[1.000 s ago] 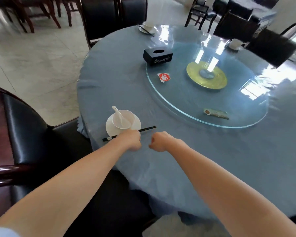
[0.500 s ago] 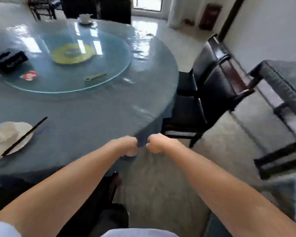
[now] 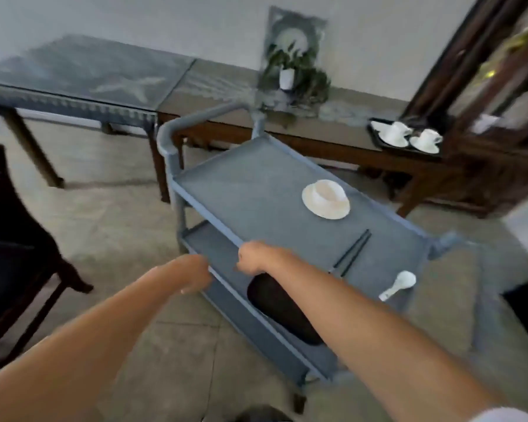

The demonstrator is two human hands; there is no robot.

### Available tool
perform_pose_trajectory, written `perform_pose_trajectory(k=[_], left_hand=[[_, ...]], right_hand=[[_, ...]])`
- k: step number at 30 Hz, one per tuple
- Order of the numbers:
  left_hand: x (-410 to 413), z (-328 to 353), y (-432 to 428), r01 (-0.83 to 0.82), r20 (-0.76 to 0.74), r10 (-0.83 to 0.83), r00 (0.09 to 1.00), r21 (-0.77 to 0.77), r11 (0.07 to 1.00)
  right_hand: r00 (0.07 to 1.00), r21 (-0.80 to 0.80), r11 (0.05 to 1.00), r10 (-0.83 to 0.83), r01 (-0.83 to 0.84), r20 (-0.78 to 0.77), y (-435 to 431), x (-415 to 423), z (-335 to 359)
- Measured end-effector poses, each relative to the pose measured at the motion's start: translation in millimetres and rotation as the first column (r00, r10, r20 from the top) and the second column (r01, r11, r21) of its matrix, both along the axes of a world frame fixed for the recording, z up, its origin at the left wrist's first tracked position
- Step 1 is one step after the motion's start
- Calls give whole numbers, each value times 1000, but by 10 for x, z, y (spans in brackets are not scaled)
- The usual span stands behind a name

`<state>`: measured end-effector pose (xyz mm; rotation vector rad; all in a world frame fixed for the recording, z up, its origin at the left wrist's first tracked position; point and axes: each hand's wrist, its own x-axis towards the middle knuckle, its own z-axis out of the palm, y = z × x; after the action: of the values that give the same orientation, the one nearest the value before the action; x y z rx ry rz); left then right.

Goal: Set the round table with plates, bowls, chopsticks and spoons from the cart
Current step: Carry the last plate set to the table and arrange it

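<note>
Tiled floor; cart (image 3: 241,184) top shelf carries bowl (image 3: 328,191) on plate (image 3: 333,212), chopsticks (image 3: 352,249), spoon (image 3: 400,284). Left hand (image 3: 192,274) and right hand (image 3: 256,257) fisted, empty, by near rim.

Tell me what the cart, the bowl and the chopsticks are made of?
The cart looks like grey-blue plastic: matte, with moulded rims and rounded tube posts. The bowl looks like white ceramic, smooth and slightly shiny, though hard plastic is possible. The chopsticks are thin and dark; wood or plastic, the blur leaves it open.
</note>
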<state>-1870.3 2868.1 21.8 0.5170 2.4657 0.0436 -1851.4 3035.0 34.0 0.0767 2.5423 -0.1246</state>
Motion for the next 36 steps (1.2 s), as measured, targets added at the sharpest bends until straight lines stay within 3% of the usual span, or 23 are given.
perform_pose_trajectory(k=[4,12,18,24,28,31,36], left_hand=[[184,79,895,242,-2,-242,970,79,967],[901,-167,1823,450,281,-473,835,145,881],[628,-251,2294,427,278,-461,843,176,887],[134,-388,3039,335,45,-346,937,164,928],[205,-594,3505,285,14,-294,956,196,938],[395,-709,3796,253,-1,-257,966,183,950],[447,-815,4095,238,-29,-237,971,77,968]], right_hand=[[957,10,957,-291,291,-8,751,664,52],[783,29,785,-619,618,65,1518,1916,-207],[642,-40,642,-760,766,96,2086,1911,-351],[470,-83,486,-869,870,-155,2832,1593,-434],[403,-83,403,-915,911,-19,3172,1572,-652],[282,-216,273,-959,938,13,3315,1508,-805],[91,-306,39,-983,951,160,3475,1302,-902]])
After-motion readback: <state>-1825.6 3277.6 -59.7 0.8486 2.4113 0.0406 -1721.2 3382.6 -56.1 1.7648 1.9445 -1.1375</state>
